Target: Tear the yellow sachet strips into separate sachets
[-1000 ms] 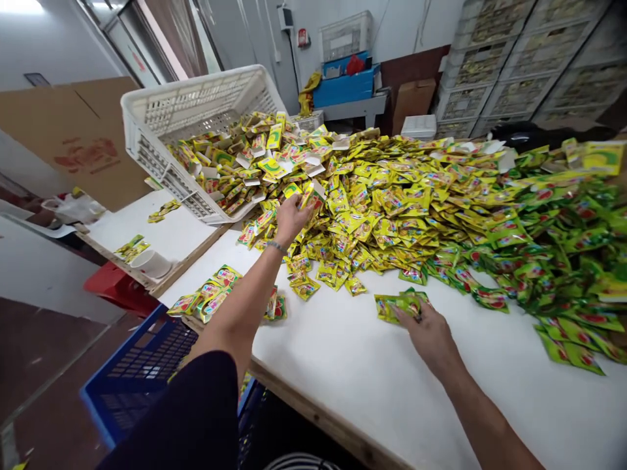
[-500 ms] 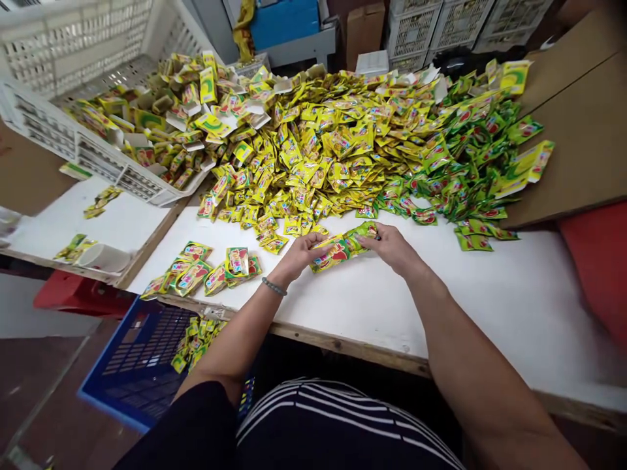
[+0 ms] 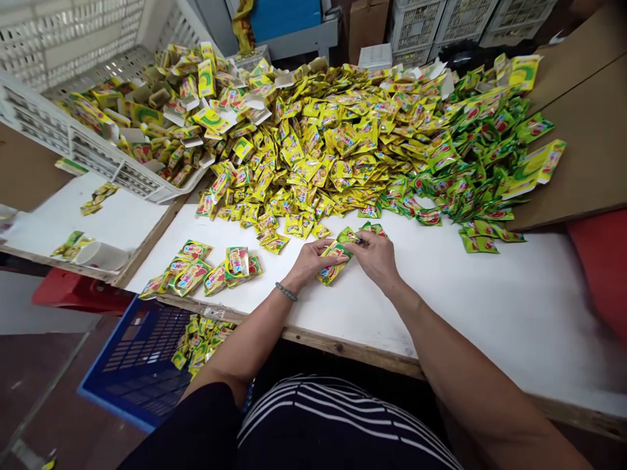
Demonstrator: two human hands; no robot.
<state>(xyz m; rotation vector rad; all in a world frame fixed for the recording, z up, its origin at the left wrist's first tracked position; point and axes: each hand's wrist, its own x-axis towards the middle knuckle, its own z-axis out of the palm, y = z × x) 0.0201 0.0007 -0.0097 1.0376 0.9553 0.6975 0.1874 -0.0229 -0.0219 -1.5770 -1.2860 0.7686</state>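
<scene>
My left hand (image 3: 312, 261) is closed on a small yellow-green printed box (image 3: 334, 269), held above the white table (image 3: 441, 281). My right hand (image 3: 376, 256) pinches green sachets (image 3: 349, 236) at the upper end of the box. More green sachets show just behind my right fingers. Past both hands lies a large heap of yellow sachets (image 3: 313, 163), with green sachets (image 3: 465, 176) at its right side. Filled-looking flat boxes (image 3: 192, 275) rest in two small groups at the left front of the table.
A white crate (image 3: 93, 160), tipped at the upper left, holds many small boxes. Below the table edge is a blue crate (image 3: 132, 365) with packets inside. A white cup (image 3: 102, 256) lies on its side at left. Brown cardboard (image 3: 582, 143) stands at right.
My right hand has moved left, closer to my left hand. The box is now more upright, and the green sachets have shifted from a line along it to its upper end.
</scene>
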